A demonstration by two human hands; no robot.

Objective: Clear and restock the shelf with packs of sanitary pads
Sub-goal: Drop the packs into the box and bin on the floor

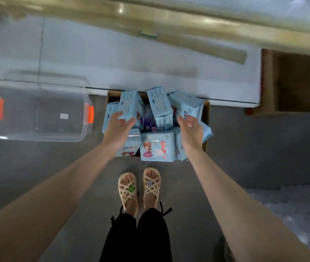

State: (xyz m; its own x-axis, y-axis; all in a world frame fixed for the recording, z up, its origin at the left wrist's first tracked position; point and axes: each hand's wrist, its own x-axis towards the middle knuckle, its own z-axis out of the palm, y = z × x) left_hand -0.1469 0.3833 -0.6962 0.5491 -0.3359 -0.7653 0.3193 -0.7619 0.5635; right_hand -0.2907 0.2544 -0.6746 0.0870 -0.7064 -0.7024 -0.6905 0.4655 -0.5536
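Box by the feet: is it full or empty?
Full: blue packs heap above the rim of the box, several tilted on end.

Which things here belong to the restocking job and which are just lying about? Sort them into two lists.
Job: packs of sanitary pads, the cardboard box holding them, left hand and right hand, both open at the packs.
Lying about: clear plastic bin, brown carton at right.
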